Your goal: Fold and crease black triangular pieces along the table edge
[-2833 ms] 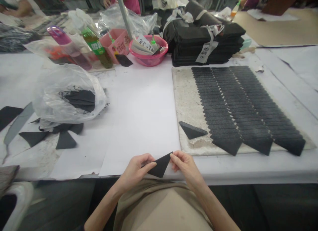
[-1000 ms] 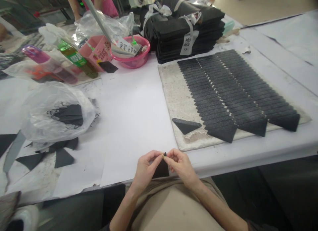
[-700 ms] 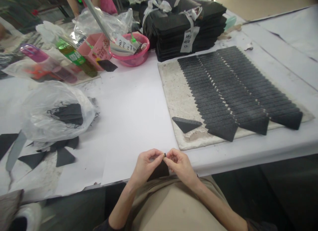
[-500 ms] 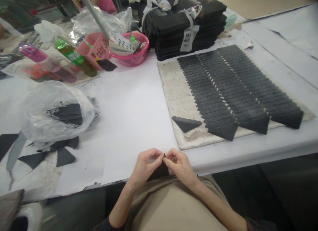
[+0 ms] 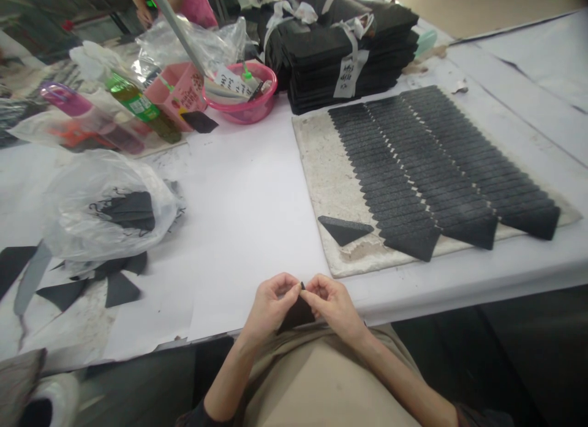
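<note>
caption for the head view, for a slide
Both hands pinch a black triangular piece at the table edge.

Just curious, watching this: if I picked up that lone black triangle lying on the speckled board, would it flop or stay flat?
The black triangle looks thin and lies flat, so it is probably light and bendable. The similar piece pinched by both hands seems to keep its shape, suggesting some stiffness.

Bare forearms, beige garment below
</note>
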A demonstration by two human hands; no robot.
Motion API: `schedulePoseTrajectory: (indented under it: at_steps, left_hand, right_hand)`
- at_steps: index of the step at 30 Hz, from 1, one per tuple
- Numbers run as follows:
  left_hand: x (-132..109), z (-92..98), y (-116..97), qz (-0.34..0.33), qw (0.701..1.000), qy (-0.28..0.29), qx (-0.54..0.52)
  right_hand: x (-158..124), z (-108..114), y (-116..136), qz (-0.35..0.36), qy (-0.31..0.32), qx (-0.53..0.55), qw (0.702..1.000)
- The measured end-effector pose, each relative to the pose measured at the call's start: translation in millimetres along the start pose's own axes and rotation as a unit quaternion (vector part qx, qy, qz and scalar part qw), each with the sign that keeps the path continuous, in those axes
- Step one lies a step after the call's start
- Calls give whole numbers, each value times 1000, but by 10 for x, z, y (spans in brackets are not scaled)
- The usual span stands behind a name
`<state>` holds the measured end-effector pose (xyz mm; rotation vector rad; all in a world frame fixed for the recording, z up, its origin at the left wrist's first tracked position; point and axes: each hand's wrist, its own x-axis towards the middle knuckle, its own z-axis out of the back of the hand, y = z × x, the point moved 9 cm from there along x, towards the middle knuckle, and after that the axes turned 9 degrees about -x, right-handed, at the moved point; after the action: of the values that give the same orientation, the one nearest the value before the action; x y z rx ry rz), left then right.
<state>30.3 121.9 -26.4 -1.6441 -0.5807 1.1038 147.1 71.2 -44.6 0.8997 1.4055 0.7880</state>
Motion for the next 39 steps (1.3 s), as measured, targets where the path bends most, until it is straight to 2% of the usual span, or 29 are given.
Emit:
schedulePoseTrajectory:
  at_steps: [6,9,11,14,16,19,23,28,33,37,39]
  left_hand:
    - [-81,-34,48,23,999,30,-22]
    - [-174,6,-102,-61,993,-23,96]
    - [-282,12,-301,-162,957,-85,224]
    - [-462,-127,-537,-283,857,-150,405]
    - [-527,-246,-596,-318,803,-167,476]
    - [-538,-375,-597,-326,773,-167,519]
    - [-513,-447,-570,-325,774,-161,520]
    - [-495,-428,-539,-317,803,-141,485]
    - [-464,-293,-489,-282,851,-140,420]
    - [-457,-99,-515,-288,860,-192,376]
    - [-406,-11,-467,-259,879,-191,351]
  right_hand:
    - [27,32,-91,2,-8,62,998]
    - [34,39,-87,3,-18,86,996]
    - [38,22,-77,-5,-18,98,995]
    - [46,-34,-72,-23,-2,108,994]
    - [51,-62,-66,-27,8,114,993]
    - [53,-49,-52,-18,4,119,993]
    - [48,-30,-55,-13,3,125,992]
    - [58,-24,-60,-11,2,120,993]
    - [71,-21,-63,-3,5,117,993]
    - [68,-13,-53,2,4,96,995]
    - [60,-2,-42,4,-1,91,996]
